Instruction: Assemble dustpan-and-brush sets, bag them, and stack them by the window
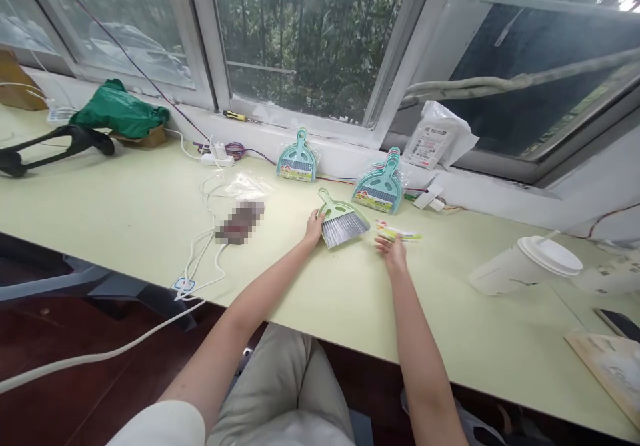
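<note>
left hand (313, 229) gripping green dustpan-and-brush set (344, 227) by left edge, handle pointing windowward. right hand (393, 251) nearer label card (409, 236), fingers loosely open, card just beyond, long axis sideways, can't tell if touching tbh

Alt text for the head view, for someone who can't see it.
The left hand holds a green dustpan-and-brush set at a pale table; the open right hand is at a colourful card. Packaged teal sets are behind, a lidded cup to the right.
</note>
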Motion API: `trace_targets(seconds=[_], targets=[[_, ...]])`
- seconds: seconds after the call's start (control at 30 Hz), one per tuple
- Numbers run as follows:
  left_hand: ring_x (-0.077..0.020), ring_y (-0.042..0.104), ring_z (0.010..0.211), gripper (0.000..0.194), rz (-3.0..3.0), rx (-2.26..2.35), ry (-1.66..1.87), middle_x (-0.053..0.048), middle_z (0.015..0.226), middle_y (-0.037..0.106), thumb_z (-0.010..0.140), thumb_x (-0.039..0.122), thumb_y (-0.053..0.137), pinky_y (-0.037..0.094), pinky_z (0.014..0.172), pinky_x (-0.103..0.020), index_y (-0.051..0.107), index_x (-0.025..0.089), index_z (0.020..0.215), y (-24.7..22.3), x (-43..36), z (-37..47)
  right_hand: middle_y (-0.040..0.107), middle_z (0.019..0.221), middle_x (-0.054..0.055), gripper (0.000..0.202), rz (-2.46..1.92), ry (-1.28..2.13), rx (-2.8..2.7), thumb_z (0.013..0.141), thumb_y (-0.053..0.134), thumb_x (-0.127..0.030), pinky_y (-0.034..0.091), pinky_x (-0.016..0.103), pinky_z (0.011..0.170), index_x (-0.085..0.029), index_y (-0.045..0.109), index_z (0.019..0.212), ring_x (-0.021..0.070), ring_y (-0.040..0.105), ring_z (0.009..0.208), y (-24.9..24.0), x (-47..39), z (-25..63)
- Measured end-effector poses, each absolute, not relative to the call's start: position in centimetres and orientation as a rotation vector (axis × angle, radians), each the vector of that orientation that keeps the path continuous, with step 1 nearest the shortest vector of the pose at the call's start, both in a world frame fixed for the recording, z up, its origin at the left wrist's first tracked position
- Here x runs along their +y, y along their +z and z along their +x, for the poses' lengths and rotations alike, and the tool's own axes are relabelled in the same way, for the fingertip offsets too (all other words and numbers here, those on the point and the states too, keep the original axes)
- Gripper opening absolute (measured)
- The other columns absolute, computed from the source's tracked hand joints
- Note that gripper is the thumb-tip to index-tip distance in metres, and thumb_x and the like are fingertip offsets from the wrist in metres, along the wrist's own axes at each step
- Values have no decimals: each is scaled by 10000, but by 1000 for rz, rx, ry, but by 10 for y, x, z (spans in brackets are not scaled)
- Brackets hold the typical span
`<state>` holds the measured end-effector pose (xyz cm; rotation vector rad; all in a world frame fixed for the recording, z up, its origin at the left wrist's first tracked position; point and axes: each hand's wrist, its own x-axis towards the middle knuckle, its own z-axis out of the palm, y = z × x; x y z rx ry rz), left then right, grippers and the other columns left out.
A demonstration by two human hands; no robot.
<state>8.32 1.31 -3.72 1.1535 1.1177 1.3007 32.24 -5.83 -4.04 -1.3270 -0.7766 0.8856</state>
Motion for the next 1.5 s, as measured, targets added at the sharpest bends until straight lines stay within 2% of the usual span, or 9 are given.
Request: trace_targets(seconds=[0.13, 0.27, 0.33, 0.43, 0.53, 0.7, 1.03, 1.27, 1.5], targets=[[-234, 503, 1156, 363, 1171, 1234, 1426, -80, 1194, 606, 873, 447, 474, 350, 979, -343, 542, 218, 1147, -33, 9, 67, 635, 613, 150, 799, -1389, 914, -522, 846, -2, -679, 412, 296, 446, -172, 606, 733, 186, 625, 529, -33, -63, 345], [-242, 545, 1090, 430, 1419, 1158, 1401, -70, 1191, 615, 895, 470, 435, 373, 952, -346, 517, 237, 1247, -18, -16, 77, 663, 733, 79, 568, -1510, 667, -814, 820, 379, -658, 427, 298, 530, -162, 651, 875, 154, 580, 508, -20, -72, 304], [-246, 549, 1094, 448, 1612, 1036, 1333, -63, 1235, 597, 906, 471, 414, 376, 966, -358, 501, 251, 1287, -10, -34, 86, 660, 925, 64, 463, -1480, 423, -1124, 784, 509, -607, 463, 299, 685, -202, 658, 951, 159, 606, 679, -14, -77, 273], [-255, 511, 1181, 486, 1825, 886, 1276, -67, 1324, 538, 912, 467, 405, 352, 1020, -361, 463, 257, 1346, -1, -58, 95, 582, 1055, 63, 398, -1489, 187, -1363, 815, 520, -537, 417, 343, 884, -244, 632, 1061, 205, 543, 962, -8, -84, 243], [-255, 500, 1208, 507, 1921, 804, 1238, -77, 1331, 530, 911, 471, 403, 348, 1035, -348, 453, 251, 1365, 5, -68, 97, 517, 1031, 72, 348, -1508, 67, -1375, 861, 473, -504, 378, 377, 942, -227, 637, 995, 227, 467, 1044, -5, -85, 245], [-220, 539, 1158, 493, 1911, 698, 1203, -65, 1293, 573, 941, 474, 323, 380, 1001, -317, 487, 217, 1328, 13, -57, 93, 450, 899, 41, 371, -1440, 82, -1361, 816, 542, -553, 419, 362, 868, -202, 661, 828, 212, 475, 907, -6, -78, 267], [-210, 565, 1109, 452, 1907, 732, 1184, -52, 1230, 619, 950, 423, 326, 388, 979, -302, 553, 197, 1268, 25, -46, 89, 410, 855, 14, 383, -1416, 145, -1300, 758, 618, -568, 428, 305, 770, -196, 691, 811, 171, 466, 801, -6, -74, 265], [-193, 582, 1073, 390, 2001, 717, 1120, -48, 1230, 619, 901, 254, 404, 403, 954, -287, 552, 210, 1259, 23, -34, 82, 389, 822, -4, 403, -1404, 258, -1328, 735, 633, -582, 412, 282, 689, -192, 704, 807, 139, 439, 706, -5, -73, 272], [-180, 626, 937, 516, 2171, 848, 1189, -49, 1124, 660, 809, 196, 565, 457, 837, -265, 488, 226, 1319, 13, -44, 87, 427, 834, 8, 411, -1596, 50, -1396, 791, 552, -593, 384, 285, 661, -207, 690, 792, 165, 475, 763, 10, -84, 258]])
